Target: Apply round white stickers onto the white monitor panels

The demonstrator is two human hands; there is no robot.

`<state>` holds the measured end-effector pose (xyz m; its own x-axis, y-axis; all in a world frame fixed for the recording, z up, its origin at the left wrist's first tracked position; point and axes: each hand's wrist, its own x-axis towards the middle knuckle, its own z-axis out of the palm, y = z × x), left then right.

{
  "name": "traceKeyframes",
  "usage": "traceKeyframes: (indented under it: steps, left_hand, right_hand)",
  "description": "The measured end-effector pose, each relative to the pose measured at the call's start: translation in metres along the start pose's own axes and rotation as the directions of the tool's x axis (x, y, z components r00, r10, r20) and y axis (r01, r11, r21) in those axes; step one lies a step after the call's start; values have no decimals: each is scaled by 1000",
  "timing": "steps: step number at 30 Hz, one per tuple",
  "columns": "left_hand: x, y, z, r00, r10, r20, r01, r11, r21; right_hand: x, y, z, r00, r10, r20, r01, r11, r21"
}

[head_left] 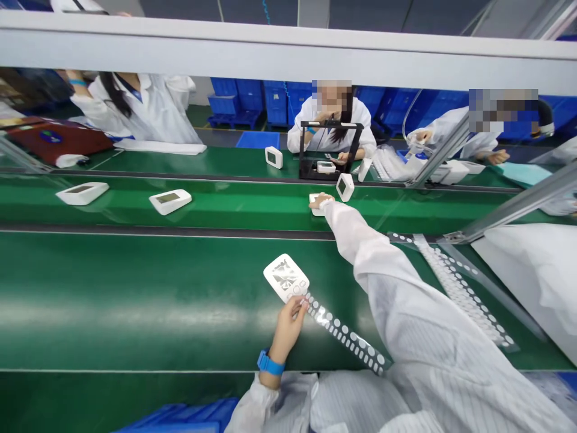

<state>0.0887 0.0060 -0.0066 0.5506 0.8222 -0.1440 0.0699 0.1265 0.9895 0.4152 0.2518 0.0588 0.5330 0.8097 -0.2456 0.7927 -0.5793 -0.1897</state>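
Note:
My left hand (288, 328) pinches the upper end of a clear strip of white stickers (345, 334), round and oval ones in rows. That end meets the lower corner of a white digital monitor (285, 276), shaped like a blood pressure monitor, lying face up on the green worktop with a large display and round buttons. Far forward, my right hand (322, 199) has its fingers over another white monitor (315, 211) on the green conveyor belt and grips it. The hand covers most of that monitor. A further white monitor (345, 187) stands just right of it.
Two white monitors (170, 201) (82, 193) lie on the belt at left. More sticker strips (469, 294) lie right of my arm, beside a slanted metal post (509, 195). Across the belt, co-workers in white coats sit behind a black frame (331, 125). A white beam (288, 51) crosses above.

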Motion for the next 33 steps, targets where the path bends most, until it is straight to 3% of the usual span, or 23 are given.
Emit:
traceKeyframes:
  steps: [4,6,7,9,11,13,14,15,16,17,20,21,22,23,25,27,29,30,33]
  left_hand:
    - [3,-4,-5,998,10,-59,-11,1000,-13]
    - [7,-4,-10,994,10,-107,-13,1000,-26]
    - [9,-4,-13,991,8,-131,-13,999,-38]
    - [14,-2,-21,985,0,-170,-12,998,-69]
    - [17,0,-29,980,-18,-197,-3,994,-107]
    - [17,2,-37,977,-46,-210,14,989,-148]
    - [15,3,-40,975,-61,-213,25,986,-167]
    - [14,4,-42,974,-77,-213,37,982,-184]
    - [11,4,-43,974,-92,-209,50,979,-197]
    - [9,5,-42,974,-105,-202,62,976,-207]
    - [1,7,-30,978,-135,-158,96,968,-231]
    - [-1,8,-24,980,-142,-139,106,965,-238]
    - [-2,10,-17,982,-148,-121,115,963,-244]
    - [-3,12,-10,983,-151,-105,121,961,-249]
    - [-5,17,2,985,-153,-79,128,958,-255]
    - [-5,23,10,987,-148,-68,126,958,-259]
    - [-5,29,14,988,-138,-64,118,959,-256]
    - [-5,31,15,989,-132,-61,113,961,-251]
    - [-9,38,18,993,-110,-48,96,969,-228]
  right_hand:
    - [-36,8,-11,962,-266,60,266,964,9]
    - [-69,19,-11,872,-487,61,488,873,-10]
    - [-88,27,-10,787,-614,70,616,787,-28]
    - [-131,45,-3,556,-821,126,830,555,-52]
    - [-173,64,7,345,-917,199,939,338,-68]
    - [-204,81,17,195,-953,231,980,179,-89]
    - [-213,89,19,150,-961,234,987,132,-94]
    - [-216,97,20,143,-964,225,987,120,-110]
    - [-214,103,18,177,-963,204,979,151,-139]
    - [-207,110,13,257,-951,170,957,226,-181]
    - [-174,121,-11,603,-796,45,771,568,-288]
    - [-165,121,-17,678,-735,21,706,642,-298]
    - [-160,118,-21,719,-695,-3,666,690,-283]
    - [-161,112,-22,728,-685,-34,660,713,-236]
    - [-178,94,-13,678,-721,-143,724,688,-40]
    - [-215,73,7,604,-743,-289,797,557,234]
    - [-259,56,30,572,-730,-373,803,408,434]
    - [-279,50,41,581,-721,-378,784,370,499]
    - [-322,41,69,703,-567,-428,679,358,641]
